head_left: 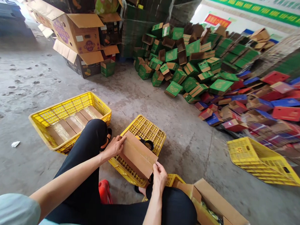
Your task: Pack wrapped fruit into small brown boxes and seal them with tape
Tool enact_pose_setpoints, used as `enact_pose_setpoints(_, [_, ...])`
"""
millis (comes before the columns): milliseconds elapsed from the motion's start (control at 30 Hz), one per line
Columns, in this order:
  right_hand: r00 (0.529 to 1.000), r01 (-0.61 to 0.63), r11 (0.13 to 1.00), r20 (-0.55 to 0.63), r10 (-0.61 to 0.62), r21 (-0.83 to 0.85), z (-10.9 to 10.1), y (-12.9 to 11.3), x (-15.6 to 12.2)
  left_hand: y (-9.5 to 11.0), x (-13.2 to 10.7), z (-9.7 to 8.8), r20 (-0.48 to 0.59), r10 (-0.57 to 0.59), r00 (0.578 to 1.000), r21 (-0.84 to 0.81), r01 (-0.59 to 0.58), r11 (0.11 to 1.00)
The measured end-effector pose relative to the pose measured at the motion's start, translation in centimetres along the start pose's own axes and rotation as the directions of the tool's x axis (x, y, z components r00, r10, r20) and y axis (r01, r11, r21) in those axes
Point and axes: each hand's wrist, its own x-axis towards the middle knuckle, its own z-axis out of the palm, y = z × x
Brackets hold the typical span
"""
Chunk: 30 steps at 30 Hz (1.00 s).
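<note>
I hold a flat brown cardboard piece [137, 155] between my knees, over an upturned yellow plastic crate [149, 129]. My left hand [115, 146] grips its upper left edge with fingers curled over it. My right hand [159, 175] pinches its lower right corner. A black tape dispenser [147, 143] lies on the crate just behind the cardboard. My legs in black trousers frame the crate on both sides.
A yellow crate [69, 121] at my left holds flat cardboard pieces. An open brown carton [217, 206] sits by my right knee. Another yellow crate [260, 160] lies tipped at right. Piles of green boxes [183, 60] and red and blue boxes [266, 108] cover the floor ahead. Large cartons [78, 35] stand at back left.
</note>
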Motion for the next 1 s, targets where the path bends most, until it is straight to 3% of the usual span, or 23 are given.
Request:
enact_pose_setpoints(167, [1.0,-0.017,1.0,-0.022,0.017,-0.001,0.1,-0.1,-0.1,0.4,-0.4,0.0,0.001,0.004,1.0,0.092,-0.004,0.996])
enact_pose_setpoints(333, [0.997,-0.069,0.993,-0.012,0.071,0.095,0.4,-0.2,-0.1,0.4,-0.8,0.3,-0.028,-0.005,1.0,0.065,0.007,0.998])
enact_pose_setpoints(600, [0.986,-0.167,0.948,0.018,0.169,0.271,0.8,0.0,0.1,0.1,-0.7,-0.3,-0.025,-0.058,0.998,-0.192,0.052,0.98])
enact_pose_setpoints(833, [0.992,-0.129,0.967,0.029,0.125,0.221,0.9,0.0,0.1,-0.3,0.0,-0.1,-0.026,-0.171,0.985,-0.356,0.151,0.922])
enact_pose_setpoints(1000, [0.995,-0.1,0.984,0.023,0.098,0.147,0.9,-0.1,0.1,-0.3,0.3,0.6,-0.035,-0.274,0.961,-0.529,0.215,0.821])
